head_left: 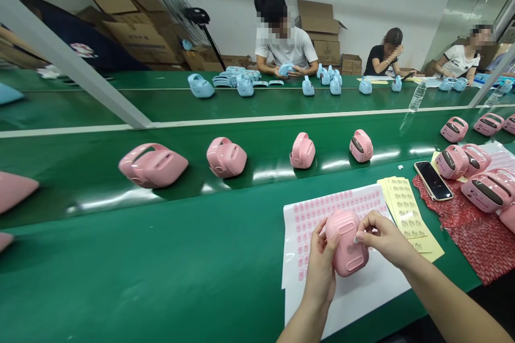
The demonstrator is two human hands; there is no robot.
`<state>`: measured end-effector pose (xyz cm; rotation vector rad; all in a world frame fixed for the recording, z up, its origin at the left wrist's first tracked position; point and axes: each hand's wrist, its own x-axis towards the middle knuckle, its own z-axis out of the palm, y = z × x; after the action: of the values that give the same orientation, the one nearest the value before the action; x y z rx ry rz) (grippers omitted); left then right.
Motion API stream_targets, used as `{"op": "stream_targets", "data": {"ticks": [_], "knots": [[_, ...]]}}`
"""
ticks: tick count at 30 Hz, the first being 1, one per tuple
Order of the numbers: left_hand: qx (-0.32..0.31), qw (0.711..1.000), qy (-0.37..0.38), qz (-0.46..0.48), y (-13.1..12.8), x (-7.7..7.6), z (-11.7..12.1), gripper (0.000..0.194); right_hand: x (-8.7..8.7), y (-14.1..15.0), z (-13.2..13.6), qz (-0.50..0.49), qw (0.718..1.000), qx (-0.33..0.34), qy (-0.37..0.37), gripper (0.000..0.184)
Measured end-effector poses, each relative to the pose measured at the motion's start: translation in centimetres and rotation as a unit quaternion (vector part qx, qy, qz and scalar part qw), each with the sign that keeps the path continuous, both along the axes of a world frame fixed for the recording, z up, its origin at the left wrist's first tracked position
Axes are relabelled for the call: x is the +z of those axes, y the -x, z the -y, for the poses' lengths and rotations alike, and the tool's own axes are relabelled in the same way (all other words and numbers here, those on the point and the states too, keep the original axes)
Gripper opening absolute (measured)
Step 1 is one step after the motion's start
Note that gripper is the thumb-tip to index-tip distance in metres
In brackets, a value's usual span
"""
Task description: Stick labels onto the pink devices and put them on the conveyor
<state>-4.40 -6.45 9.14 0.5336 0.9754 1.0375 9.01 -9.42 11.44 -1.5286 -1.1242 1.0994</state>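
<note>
My left hand is closed around the left edge of a rounded pink plastic device, holding it above the table with its flat face towards me. That face has two raised bars and a small patch of faint marking. Against its right side, my right hand pinches thumb and forefinger together; whatever is between the fingertips is too small to make out. Below the device lies a white sheet of small pink stickers. Beside my right hand are yellow sheets with rows of printed labels.
Several pink devices with handles stand along the green belt, including one pink device at left. More sit at right near a phone and red bubble wrap. Across the table, people handle blue devices. A slanted metal post rises at left.
</note>
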Motion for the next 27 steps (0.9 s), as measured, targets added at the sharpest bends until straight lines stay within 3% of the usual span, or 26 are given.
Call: {"op": "stream_targets", "data": {"ticks": [7,13,16,18,21,24,27], "knots": [[-0.005,1.0,0.003,0.005,0.1,0.2,0.0,0.06,-0.2,0.5,0.1,0.06,0.997,-0.022,-0.034,0.015],[-0.002,1.0,0.004,0.001,0.0,0.2,0.1,0.058,-0.9,1.9,1.2,0.151,0.962,-0.069,-0.215,0.012],[0.015,1.0,0.01,-0.005,0.2,-0.1,-0.1,0.056,-1.5,1.0,2.1,0.129,0.951,-0.144,-0.242,0.016],[0.017,1.0,0.021,-0.006,0.5,-0.3,-0.4,0.054,-2.3,-1.0,2.9,0.097,0.95,-0.216,-0.204,0.02],[0.009,0.999,0.039,0.008,0.9,-0.1,-1.0,0.044,-4.3,-5.4,4.7,0.065,0.944,-0.311,-0.091,0.025],[0.027,0.996,0.072,0.039,1.0,0.7,-1.8,0.033,-6.6,-8.8,6.8,0.126,0.93,-0.344,0.022,0.023],[0.06,0.989,0.12,0.066,1.3,1.5,-2.4,0.026,-8.3,-9.9,8.3,0.245,0.908,-0.333,0.074,0.015]]}}
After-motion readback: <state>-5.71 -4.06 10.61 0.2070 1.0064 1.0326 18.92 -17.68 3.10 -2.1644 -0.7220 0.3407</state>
